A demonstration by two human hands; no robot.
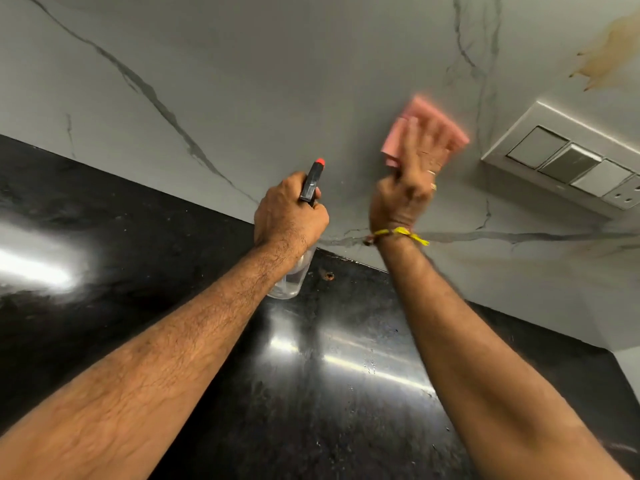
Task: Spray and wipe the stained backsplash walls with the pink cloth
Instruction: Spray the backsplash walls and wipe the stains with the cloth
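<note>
The backsplash is grey marble with dark veins. A brown stain marks it at the upper right. My right hand presses a folded pink cloth flat against the wall with straight fingers; hand and cloth are blurred. My left hand grips a clear spray bottle round its neck. The bottle's black head with a red nozzle tip points at the wall, left of the cloth.
A white switch and socket panel sits on the wall right of the cloth, below the stain. A glossy black stone counter runs under the wall, with a small rusty spot near its back edge.
</note>
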